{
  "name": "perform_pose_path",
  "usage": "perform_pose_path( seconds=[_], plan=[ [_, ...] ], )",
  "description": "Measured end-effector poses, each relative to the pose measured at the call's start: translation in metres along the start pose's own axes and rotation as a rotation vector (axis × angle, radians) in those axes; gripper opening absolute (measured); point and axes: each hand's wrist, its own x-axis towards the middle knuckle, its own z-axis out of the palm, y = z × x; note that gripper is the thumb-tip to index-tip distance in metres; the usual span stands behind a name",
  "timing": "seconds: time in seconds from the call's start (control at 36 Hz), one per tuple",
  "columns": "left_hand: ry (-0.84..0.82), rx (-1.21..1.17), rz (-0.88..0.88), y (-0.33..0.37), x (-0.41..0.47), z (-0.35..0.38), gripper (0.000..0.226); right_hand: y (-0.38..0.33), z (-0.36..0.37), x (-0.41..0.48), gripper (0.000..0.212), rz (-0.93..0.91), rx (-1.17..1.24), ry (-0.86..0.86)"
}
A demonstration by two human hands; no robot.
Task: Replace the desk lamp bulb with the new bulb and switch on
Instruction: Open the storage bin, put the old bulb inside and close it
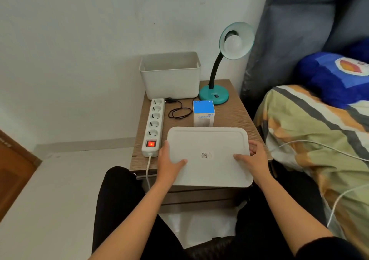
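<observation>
Both hands (211, 160) grip white lid (209, 156).

Teal desk lamp (215, 92), white lid (209, 158), blue-topped box (203, 110), striped yellow-grey blanket (311, 128), red-lit power strip (153, 124).

Both bare forearms reach forward, the left hand (169, 161) and right hand (252, 157) gripping opposite sides of a flat white lid (209, 156).

Lid (209, 156) matt white plastic; table (235, 118) streaky wood grain (laminate-looking); lamp shade (246, 40) glossy teal.
</observation>
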Motion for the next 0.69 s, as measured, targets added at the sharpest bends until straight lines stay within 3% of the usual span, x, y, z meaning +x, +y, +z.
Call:
perform_pose_path(
  seconds=[0.33,0.69],
  plan=[
    [0.007,-0.112,0.198,0.044,0.012,-0.039,0.089,-0.035,-0.007,-0.003,0.065,-0.137,0.048,-0.040],
    [0.056,-0.342,0.353,0.129,0.079,-0.113,0.077,-0.160,0.028,0.038,0.064,-0.335,0.032,-0.110]
  ],
)
